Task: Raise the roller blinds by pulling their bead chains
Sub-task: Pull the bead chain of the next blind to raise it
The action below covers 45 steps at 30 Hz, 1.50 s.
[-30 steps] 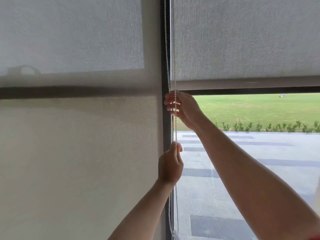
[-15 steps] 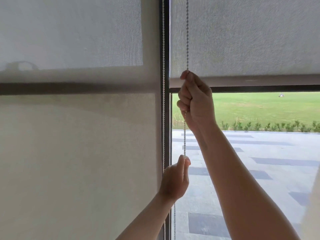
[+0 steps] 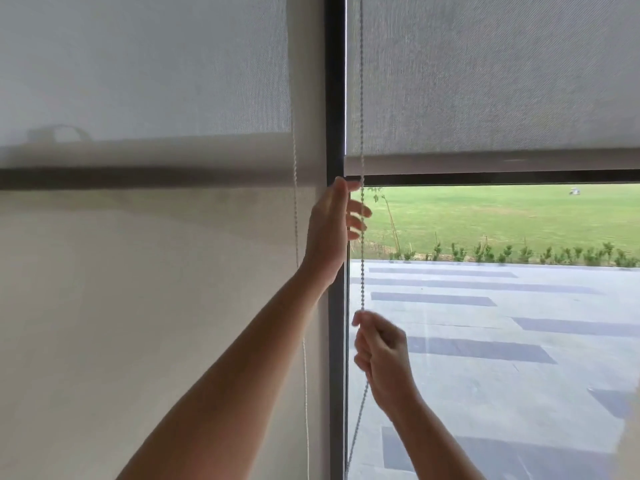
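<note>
Right hand [image 3: 382, 362], low and right of the dark window frame post [image 3: 335, 98]: fingers curled tight, pinching the bead chain [image 3: 362, 265] at the top of the fist. Chain runs straight up from that pinch, past the bottom bar, along the left edge of the right roller blind [image 3: 491, 74] and out of view at the top. Below the fist the chain slants down and left toward the foot of the post.

Left hand [image 3: 332, 230], higher up, at the level just under the blind's bottom bar [image 3: 485, 165]: fingers spread and loose, reaching behind the chain at the post's edge. Whether any fingertip touches the beads, cannot tell; no closed grip visible.

Right blind partly raised; its bottom bar sits just above a dark horizontal frame rail [image 3: 502, 177]. Clear glass below shows lawn [image 3: 502, 216], a low row of shrubs and paved ground [image 3: 485, 341].

Left roller blind [image 3: 145, 271] is down, covering its whole pane. A second thin cord [image 3: 297, 216] hangs in front of it, left of the post, untouched.
</note>
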{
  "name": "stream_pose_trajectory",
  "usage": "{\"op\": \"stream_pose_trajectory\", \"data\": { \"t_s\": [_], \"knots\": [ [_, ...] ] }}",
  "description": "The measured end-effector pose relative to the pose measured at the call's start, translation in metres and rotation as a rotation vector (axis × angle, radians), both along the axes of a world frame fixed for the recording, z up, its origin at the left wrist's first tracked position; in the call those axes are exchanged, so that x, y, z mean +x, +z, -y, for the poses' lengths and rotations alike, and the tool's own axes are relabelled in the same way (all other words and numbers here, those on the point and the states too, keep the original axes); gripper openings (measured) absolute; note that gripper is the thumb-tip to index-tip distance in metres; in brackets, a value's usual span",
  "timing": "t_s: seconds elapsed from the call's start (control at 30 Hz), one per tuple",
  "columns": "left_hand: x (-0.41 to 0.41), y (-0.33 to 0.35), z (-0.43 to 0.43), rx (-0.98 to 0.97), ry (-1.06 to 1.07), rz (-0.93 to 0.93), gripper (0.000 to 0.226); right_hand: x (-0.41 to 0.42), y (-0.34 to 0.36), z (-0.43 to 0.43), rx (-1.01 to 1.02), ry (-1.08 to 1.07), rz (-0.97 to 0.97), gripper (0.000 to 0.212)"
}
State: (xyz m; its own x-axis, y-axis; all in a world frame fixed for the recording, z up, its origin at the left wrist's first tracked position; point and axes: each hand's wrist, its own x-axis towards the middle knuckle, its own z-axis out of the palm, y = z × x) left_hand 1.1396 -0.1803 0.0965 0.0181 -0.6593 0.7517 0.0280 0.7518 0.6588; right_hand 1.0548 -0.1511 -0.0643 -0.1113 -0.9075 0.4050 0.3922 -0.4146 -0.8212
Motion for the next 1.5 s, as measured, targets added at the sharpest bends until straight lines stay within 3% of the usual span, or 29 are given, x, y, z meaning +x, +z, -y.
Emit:
{"op": "stream_pose_trajectory", "data": {
  "t_s": [0.1,0.2,0.3,0.4,0.47,0.53,0.63,0.7,0.83,0.93,1.03,1.3,1.5],
  "knots": [
    [-0.011,0.01,-0.002,-0.024,0.001,-0.132,0.024,0.013,-0.044,-0.007,0.138,-0.022,-0.042,0.03],
    [-0.027,-0.03,-0.012,-0.087,0.192,-0.206,0.021,0.02,-0.087,-0.013,0.231,-0.009,-0.099,0.028],
    [-0.032,-0.094,-0.026,-0.164,0.356,-0.085,0.025,0.016,-0.135,-0.019,0.313,-0.071,-0.228,0.026],
    [-0.022,-0.154,-0.04,-0.214,0.438,0.1,0.026,-0.004,-0.174,-0.029,0.294,-0.14,-0.602,0.036],
    [-0.012,-0.186,-0.049,-0.213,0.454,0.182,0.025,-0.016,-0.168,-0.03,0.299,0.01,-0.82,0.034],
    [-0.004,-0.207,-0.055,-0.189,0.468,0.204,0.022,-0.022,-0.134,-0.023,0.299,0.206,-0.895,0.021],
    [0.0,-0.215,-0.061,-0.188,0.484,0.21,0.022,-0.023,-0.037,-0.002,0.159,0.134,-0.77,0.027],
    [-0.004,-0.21,-0.065,-0.192,0.482,0.225,0.026,-0.016,0.049,0.002,0.018,0.067,-0.587,0.031],
    [-0.011,-0.207,-0.073,-0.188,0.467,0.235,0.035,-0.001,0.199,-0.014,-0.376,0.34,-0.181,0.037],
    [-0.014,-0.206,-0.079,-0.185,0.453,0.229,0.039,0.01,0.269,-0.033,-0.511,0.234,-0.095,0.035],
    [-0.014,-0.208,-0.082,-0.185,0.426,0.248,0.042,0.012,0.304,-0.036,-0.53,-0.011,-0.118,0.023],
    [-0.002,-0.213,-0.067,-0.144,0.41,0.354,0.037,0.019,0.325,-0.04,-0.519,-0.093,-0.013,0.045],
    [-0.01,-0.219,-0.064,-0.093,0.223,0.464,0.019,0.018,0.303,-0.056,-0.57,-0.114,0.046,0.026]
  ]
}}
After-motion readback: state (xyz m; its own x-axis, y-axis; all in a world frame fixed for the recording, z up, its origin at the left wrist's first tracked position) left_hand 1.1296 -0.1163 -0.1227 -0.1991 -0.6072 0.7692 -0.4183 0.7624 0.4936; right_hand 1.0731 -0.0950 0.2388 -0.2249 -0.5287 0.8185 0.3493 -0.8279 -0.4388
